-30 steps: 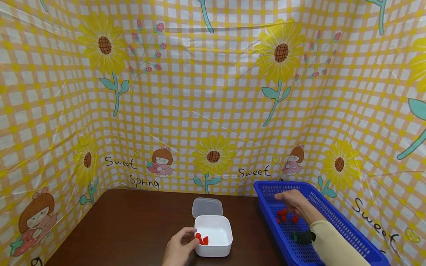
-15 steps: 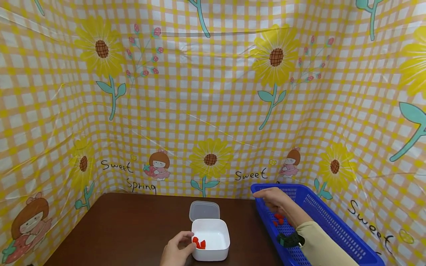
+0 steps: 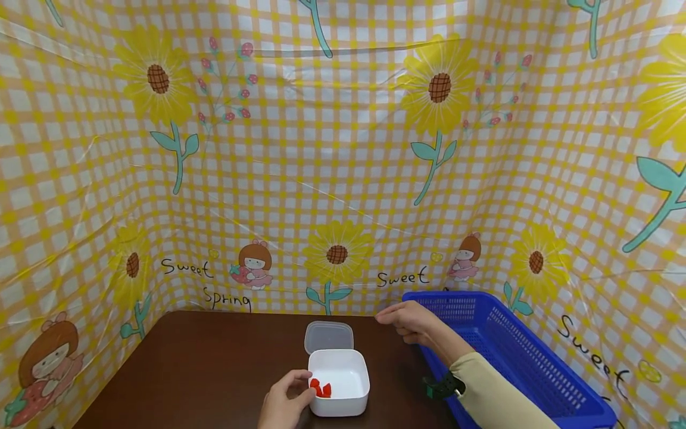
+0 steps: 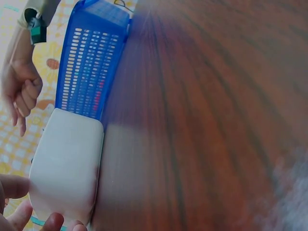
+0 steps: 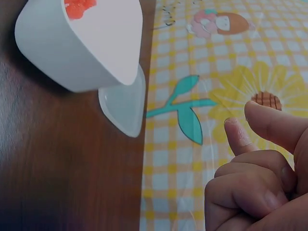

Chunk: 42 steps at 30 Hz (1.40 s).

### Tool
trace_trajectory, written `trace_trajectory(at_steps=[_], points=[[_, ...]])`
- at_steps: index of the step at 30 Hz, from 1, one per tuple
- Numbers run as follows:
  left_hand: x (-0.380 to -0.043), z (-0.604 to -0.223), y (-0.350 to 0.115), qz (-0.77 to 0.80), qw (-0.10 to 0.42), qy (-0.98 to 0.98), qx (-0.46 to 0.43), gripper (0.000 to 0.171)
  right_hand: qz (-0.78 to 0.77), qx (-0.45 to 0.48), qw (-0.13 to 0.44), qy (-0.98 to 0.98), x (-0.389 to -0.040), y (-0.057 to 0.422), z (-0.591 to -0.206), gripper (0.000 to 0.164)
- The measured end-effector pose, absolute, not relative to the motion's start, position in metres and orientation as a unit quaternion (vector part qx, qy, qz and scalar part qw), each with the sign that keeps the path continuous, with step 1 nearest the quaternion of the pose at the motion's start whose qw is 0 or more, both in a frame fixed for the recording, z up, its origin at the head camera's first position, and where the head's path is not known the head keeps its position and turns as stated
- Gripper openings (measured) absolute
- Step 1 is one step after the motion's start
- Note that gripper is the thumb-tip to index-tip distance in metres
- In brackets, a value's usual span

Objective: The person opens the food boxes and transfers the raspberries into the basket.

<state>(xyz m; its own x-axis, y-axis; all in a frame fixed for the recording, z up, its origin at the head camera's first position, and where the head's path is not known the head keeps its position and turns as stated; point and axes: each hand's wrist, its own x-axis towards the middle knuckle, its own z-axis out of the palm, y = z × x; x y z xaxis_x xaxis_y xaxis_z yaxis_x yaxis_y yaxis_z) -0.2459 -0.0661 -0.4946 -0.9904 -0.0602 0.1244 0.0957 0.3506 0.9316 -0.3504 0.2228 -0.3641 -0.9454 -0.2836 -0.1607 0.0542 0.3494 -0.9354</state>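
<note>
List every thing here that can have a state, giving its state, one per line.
Box: upright, open
Lid: off, lying behind box
Red pieces: inside box, left side
Basket: upright, red showing through its holes
Left hand: touching box
Right hand: fingers mostly curled; contents, if any, hidden
Cloth: hanging, creased

free passage: the strip of dark tabletop (image 3: pixel 393 369) between white plastic box (image 3: pixel 340 408) and blue perforated basket (image 3: pixel 536 357); the box's open top, reachable from above. obstacles: left hand (image 3: pixel 284 398) at the box's left wall; translucent lid (image 3: pixel 329 338) just behind; basket rim beneath the right sleeve (image 3: pixel 495 390).
</note>
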Motion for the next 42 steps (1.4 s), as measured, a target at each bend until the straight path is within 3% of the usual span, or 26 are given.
trace_trajectory(at_steps=[5, 42], points=[[-0.246, -0.499, -0.067, -0.582, 0.050, -0.811, -0.014, 0.028, -0.553, -0.073, 0.157, 0.815, -0.348, 0.206, -0.377, 0.027], [-0.247, -0.493, -0.066, -0.570, 0.074, -0.818, -0.013, 0.027, -0.502, -0.103, 0.235, 0.826, -0.333, 0.138, -0.418, 0.015]])
